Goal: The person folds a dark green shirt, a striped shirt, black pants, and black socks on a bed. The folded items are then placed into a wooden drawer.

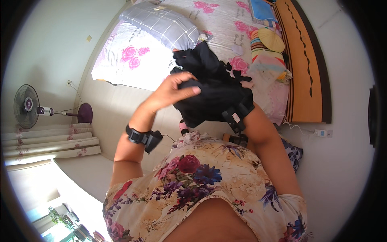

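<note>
A black cloth garment [208,96] with loose strips or ruffles along its right edge is bunched up in the air before me. My left hand [177,89] is at its left side, thumb and fingers apart against the black fabric, with no fold visibly pinched between them. From the right, my other forearm [260,127] runs into the garment. Cloth covers my right hand, so its fingers and grip are hidden. A black strap with a box-like device [145,138] circles my left forearm, and a similar black device [235,117] sits at my right wrist.
Beyond the garment is a bed with a rose-print sheet [121,66], a grey checked pillow [163,25], a round woven fan [271,40] and a wooden headboard [305,60]. A purple standing fan [28,104] and its cord are at left, near curtains [51,142].
</note>
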`<state>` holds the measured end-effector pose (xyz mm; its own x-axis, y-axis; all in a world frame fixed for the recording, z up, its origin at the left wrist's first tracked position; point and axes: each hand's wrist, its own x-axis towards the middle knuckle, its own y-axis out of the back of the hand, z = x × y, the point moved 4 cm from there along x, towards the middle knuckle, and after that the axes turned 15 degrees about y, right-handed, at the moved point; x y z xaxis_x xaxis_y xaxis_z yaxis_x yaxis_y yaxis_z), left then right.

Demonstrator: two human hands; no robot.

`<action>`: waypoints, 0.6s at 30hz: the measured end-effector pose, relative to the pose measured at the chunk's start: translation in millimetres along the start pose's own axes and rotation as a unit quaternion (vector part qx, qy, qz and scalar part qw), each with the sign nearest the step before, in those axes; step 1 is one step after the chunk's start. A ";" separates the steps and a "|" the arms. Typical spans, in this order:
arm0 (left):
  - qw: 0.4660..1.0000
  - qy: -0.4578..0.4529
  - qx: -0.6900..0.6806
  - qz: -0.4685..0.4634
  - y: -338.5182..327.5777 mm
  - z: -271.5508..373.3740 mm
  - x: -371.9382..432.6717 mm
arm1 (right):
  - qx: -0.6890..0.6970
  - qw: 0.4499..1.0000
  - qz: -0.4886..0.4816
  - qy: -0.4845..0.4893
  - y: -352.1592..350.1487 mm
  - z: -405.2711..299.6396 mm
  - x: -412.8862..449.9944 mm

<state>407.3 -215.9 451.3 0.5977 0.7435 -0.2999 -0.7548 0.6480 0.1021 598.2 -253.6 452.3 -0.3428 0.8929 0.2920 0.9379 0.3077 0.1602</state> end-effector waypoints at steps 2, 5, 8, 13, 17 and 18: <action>0.991 -0.060 0.053 0.111 26.3 1.9 13.9 | -0.052 0.998 -0.026 0.004 2.9 -17.8 14.3; 0.947 -0.028 0.140 0.288 80.8 -28.4 26.6 | -0.054 0.996 -0.066 0.019 -15.1 -15.6 32.4; 0.835 0.043 0.277 0.473 144.7 -88.2 20.2 | -0.041 0.994 -0.101 0.025 -30.1 -14.0 41.9; 0.780 0.178 0.266 0.539 238.6 -186.4 -41.9 | -0.121 0.987 -0.104 -0.009 30.9 -46.6 9.1; 0.803 0.217 -0.346 0.434 241.6 -200.0 -92.9 | -0.416 0.905 -0.008 -0.085 230.2 -85.4 -32.0; 0.826 0.185 -0.427 0.318 222.8 -188.5 -63.3 | -0.425 0.887 0.177 -0.017 348.8 -43.1 -63.0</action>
<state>150.4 -149.8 314.2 0.0026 0.6852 -0.7284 -0.8946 -0.3239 -0.3079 944.6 -216.7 530.4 -0.0190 0.8976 0.4404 0.6020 -0.3414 0.7218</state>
